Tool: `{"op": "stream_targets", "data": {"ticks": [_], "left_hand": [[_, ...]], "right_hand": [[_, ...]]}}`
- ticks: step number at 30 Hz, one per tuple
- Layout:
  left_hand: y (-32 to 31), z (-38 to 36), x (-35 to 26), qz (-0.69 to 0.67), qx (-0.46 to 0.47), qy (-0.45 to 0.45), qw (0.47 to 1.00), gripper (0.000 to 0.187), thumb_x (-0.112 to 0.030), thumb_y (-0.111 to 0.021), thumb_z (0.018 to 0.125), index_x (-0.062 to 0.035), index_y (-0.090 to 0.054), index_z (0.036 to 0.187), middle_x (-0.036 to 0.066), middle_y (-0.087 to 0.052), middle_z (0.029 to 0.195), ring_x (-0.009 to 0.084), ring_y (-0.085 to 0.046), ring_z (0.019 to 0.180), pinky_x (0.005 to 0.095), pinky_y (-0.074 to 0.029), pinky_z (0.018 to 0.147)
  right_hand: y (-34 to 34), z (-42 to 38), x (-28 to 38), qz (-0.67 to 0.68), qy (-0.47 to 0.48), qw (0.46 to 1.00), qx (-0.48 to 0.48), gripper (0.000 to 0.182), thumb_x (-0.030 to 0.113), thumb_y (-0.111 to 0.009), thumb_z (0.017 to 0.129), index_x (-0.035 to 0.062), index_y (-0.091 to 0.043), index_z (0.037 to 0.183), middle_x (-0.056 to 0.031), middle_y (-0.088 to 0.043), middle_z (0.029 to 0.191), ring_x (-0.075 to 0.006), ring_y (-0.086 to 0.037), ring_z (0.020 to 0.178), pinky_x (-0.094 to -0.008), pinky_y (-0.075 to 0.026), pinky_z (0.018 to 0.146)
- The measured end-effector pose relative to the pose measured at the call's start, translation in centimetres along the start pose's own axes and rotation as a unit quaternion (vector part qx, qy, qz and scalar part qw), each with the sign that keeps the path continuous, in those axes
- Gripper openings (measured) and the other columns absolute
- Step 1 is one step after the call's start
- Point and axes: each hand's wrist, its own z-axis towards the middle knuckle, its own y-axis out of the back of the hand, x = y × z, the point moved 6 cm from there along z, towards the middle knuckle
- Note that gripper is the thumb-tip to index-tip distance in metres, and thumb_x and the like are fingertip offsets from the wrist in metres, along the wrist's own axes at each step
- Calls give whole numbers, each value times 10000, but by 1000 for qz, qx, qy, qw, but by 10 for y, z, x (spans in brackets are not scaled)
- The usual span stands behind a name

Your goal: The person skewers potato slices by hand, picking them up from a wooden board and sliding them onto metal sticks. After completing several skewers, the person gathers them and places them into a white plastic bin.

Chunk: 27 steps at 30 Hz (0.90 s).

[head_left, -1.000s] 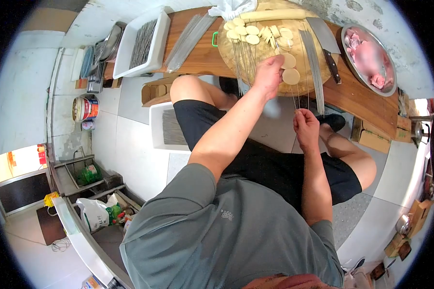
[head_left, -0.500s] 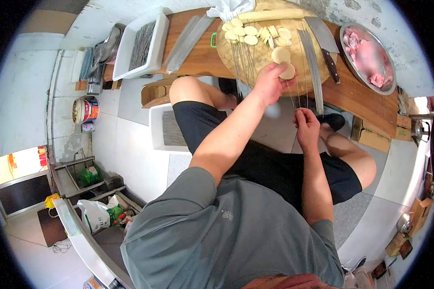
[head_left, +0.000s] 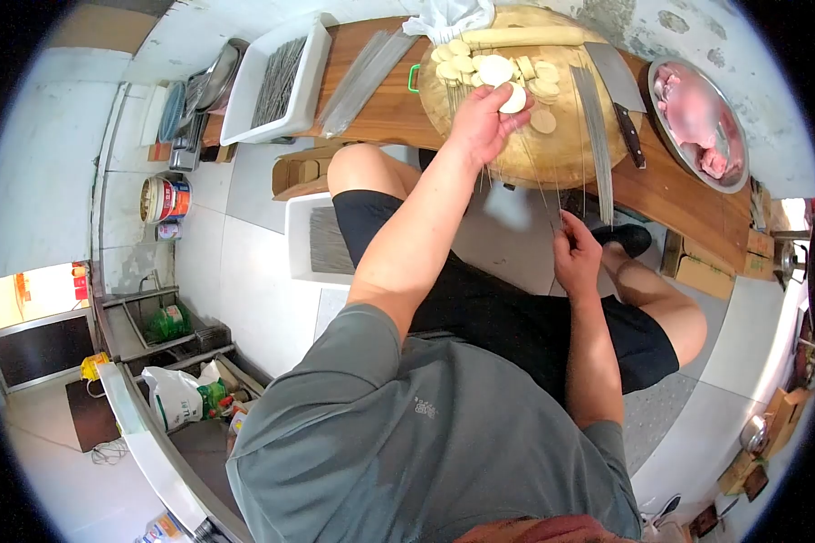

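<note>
My left hand [head_left: 484,127] is raised over the near part of the round wooden board [head_left: 598,154], its fingers closed on a pale round slice [head_left: 513,98]. A second pale disc [head_left: 495,70] shows just beyond the fingertips, overlapping the pile behind. Lower and to the right, my right hand [head_left: 576,252] pinches thin metal skewers [head_left: 541,185], which slant up toward the left hand. More pale slices [head_left: 462,63] lie on the board beside a long pale roll [head_left: 525,36]. A row of skewers [head_left: 593,136] rests at the board's right side, near a cleaver [head_left: 614,77].
A metal bowl of raw meat [head_left: 697,127] stands at the right of the wooden table [head_left: 371,122]. To the left are bundled skewers in plastic [head_left: 362,81] and a white tub of skewers [head_left: 231,122]. Another white tub [head_left: 294,240] sits below, beside my leg.
My left hand has moved left and away from my right hand with the slice. My right hand has dropped slightly. The view has shifted a little.
</note>
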Motion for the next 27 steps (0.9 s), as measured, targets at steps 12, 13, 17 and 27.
{"op": "stream_targets", "data": {"ticks": [12,13,17,27], "left_hand": [[-4,1,-14,4,-4,-22,1000,223,-87,-553,922,13,-524,1119,114,-637,1023,215,-653,901,312,-570,766],[-5,2,-15,3,-2,-22,1000,227,-86,-554,921,16,-523,1121,115,-637,1025,216,-653,901,312,-571,765],[-4,3,-16,13,-7,-19,1000,236,-84,-556,921,23,-518,1128,121,-637,1033,222,-653,913,324,-569,775],[-5,3,-21,21,-8,-27,999,248,-73,-559,916,28,-511,1137,137,-631,1057,241,-653,924,344,-568,795]], "right_hand": [[0,-1,11,-34,58,998,-9,172,88,-641,858,25,-668,1016,-149,-688,934,-248,-677,824,-308,-521,736],[0,-2,11,-33,64,997,-13,171,88,-642,857,24,-668,1013,-149,-687,933,-252,-677,820,-310,-522,733],[2,-2,13,-34,76,996,-23,167,90,-644,855,24,-668,1007,-149,-688,918,-254,-678,802,-315,-523,719],[2,-2,13,-30,76,996,-25,158,85,-641,851,18,-669,991,-156,-686,892,-263,-678,785,-316,-522,699]]}}
